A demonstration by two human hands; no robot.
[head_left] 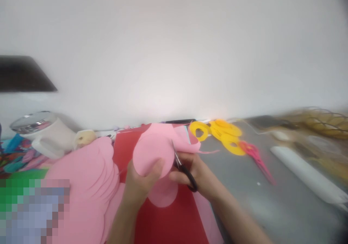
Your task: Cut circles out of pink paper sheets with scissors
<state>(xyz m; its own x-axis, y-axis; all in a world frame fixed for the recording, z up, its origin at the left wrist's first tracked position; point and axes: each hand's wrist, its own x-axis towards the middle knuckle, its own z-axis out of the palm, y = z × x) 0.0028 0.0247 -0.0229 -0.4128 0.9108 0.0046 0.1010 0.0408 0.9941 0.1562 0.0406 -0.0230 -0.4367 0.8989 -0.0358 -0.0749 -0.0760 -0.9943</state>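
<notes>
Pink paper (153, 150) with a rounded outline is gripped between the thumb and fingers of my left hand (141, 182). My right hand (191, 171) is closed round the black handles of a pair of scissors (187, 174), whose blades point up at the paper's right edge. A curling pink strip (190, 146) hangs just behind the blades. Under my hands lies red paper (168, 222), with another rounded pink piece (163, 195) on it. To the left of my left hand, cut pink sheets with scalloped edges (84, 171) are stacked.
Yellow rings (233, 144) and pink scissors (258, 160) lie on the grey table (231, 186) to the right. Farther right are a white roll (304, 171) and a wire basket (326, 124). A white mug (57, 135) stands at the left, beside colourful scraps (16, 157).
</notes>
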